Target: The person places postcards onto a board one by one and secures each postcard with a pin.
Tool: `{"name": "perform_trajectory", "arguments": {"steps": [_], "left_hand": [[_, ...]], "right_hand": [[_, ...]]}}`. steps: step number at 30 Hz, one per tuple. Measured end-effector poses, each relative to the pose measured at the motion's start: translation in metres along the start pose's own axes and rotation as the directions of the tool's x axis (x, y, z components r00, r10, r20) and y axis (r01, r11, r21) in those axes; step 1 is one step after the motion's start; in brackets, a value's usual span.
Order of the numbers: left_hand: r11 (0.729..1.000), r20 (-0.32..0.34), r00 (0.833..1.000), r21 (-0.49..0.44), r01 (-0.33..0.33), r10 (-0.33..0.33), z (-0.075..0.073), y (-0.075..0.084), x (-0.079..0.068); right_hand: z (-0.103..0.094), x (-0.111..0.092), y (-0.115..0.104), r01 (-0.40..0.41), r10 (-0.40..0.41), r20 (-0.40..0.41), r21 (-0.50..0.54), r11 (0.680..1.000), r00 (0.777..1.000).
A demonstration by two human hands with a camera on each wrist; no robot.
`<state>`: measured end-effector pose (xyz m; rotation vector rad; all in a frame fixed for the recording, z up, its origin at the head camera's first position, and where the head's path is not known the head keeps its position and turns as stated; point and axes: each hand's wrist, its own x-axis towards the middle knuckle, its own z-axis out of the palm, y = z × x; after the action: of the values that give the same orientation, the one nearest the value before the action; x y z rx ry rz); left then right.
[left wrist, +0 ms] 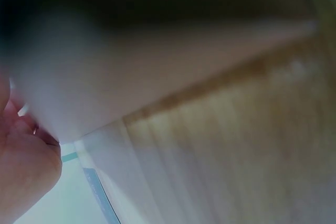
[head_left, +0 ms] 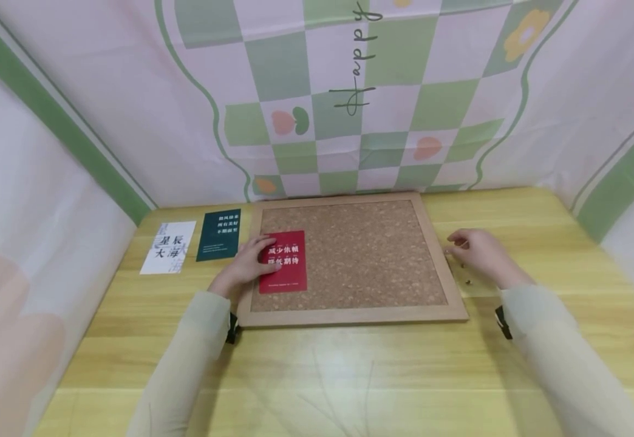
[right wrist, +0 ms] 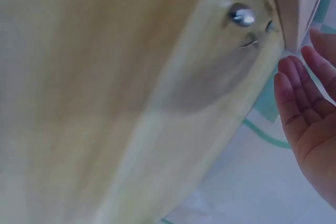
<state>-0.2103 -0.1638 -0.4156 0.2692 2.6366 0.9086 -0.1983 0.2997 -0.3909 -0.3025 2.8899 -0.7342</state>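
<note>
A red card (head_left: 284, 279) with white characters lies flat on the left part of a framed cork board (head_left: 371, 255). My left hand (head_left: 248, 261) rests on that card, its thumb and fingers spread over the left side. In the left wrist view only part of the hand (left wrist: 29, 166) shows, and the card is not visible. My right hand (head_left: 483, 252) hovers just right of the board's frame, fingers loosely bent. Below it, small metal pushpins (head_left: 469, 281) lie on the table. The right wrist view shows a shiny round-headed pushpin (right wrist: 241, 14) apart from the fingertips; I see nothing held.
A dark green card (head_left: 218, 235) and a white card (head_left: 167, 247) lie on the wooden table (head_left: 317, 376) left of the board. Behind the board's far edge hangs a checkered cloth (head_left: 339, 121), and more pale cloth stands at both sides.
</note>
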Motion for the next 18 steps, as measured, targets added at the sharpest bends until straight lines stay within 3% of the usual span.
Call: {"name": "perform_trajectory", "arguments": {"steps": [12,18], "left_hand": [[1.000,-0.001,1.000,-0.001,0.002,-0.002,0.000,0.000,0.000],[1.000,0.002,1.000,-0.005,0.004,-0.004,0.000,0.001,0.000]], "right_hand": [[0.004,-0.018,0.033,0.005,-0.006,0.007,0.049,0.999,1.000],[0.004,-0.027,0.043,-0.003,-0.001,0.073,0.051,0.999,0.997]]}}
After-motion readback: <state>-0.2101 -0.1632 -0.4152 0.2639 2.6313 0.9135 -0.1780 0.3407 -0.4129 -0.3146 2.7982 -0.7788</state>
